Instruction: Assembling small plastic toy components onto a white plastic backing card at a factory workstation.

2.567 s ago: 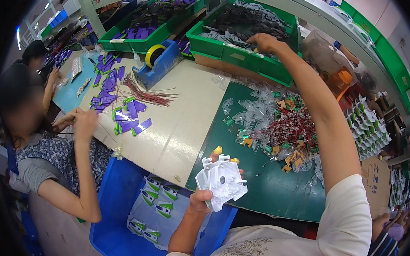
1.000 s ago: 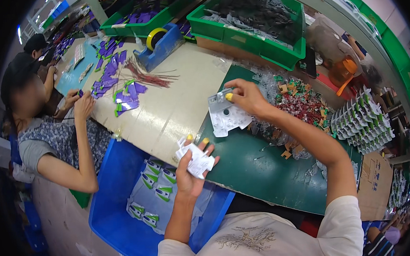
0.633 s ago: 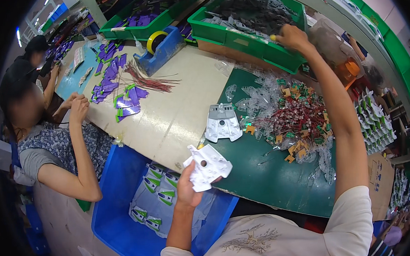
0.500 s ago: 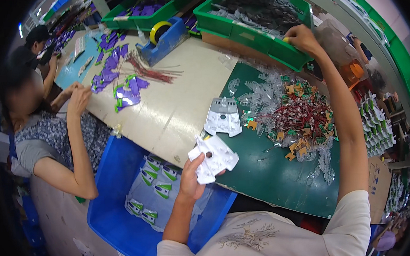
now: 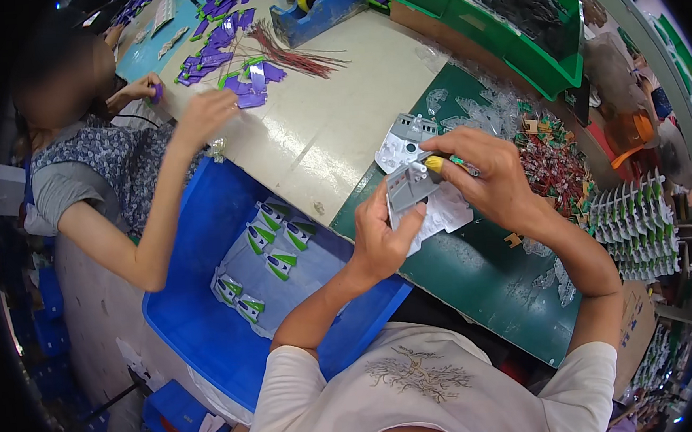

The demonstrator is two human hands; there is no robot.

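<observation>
My left hand (image 5: 383, 233) grips a white plastic shell (image 5: 447, 211) with a grey section, its thumb lying across the inner side. Over that shell's far edge, my right hand (image 5: 490, 174) has its thumb and fingers drawn together. A yellow covering shows on one of its fingertips. Whatever sits in this pinch is mostly hidden, with a bit of green and grey beside the fingers. Just beyond lies a second white and grey shell (image 5: 393, 151) on the green mat (image 5: 476, 267).
Right of my hands is a heap of red wires and small boards (image 5: 553, 168), with clear plastic pieces (image 5: 479, 117) behind. A green bin (image 5: 502, 44) stands at the back. On the left, a blue tub (image 5: 189, 305) holds white-green parts, and a co-worker's arm (image 5: 156, 220) reaches over the table.
My right hand has come from the green bin to the shell in my left hand. The shell has been turned and raised, and the whole view has shifted.
</observation>
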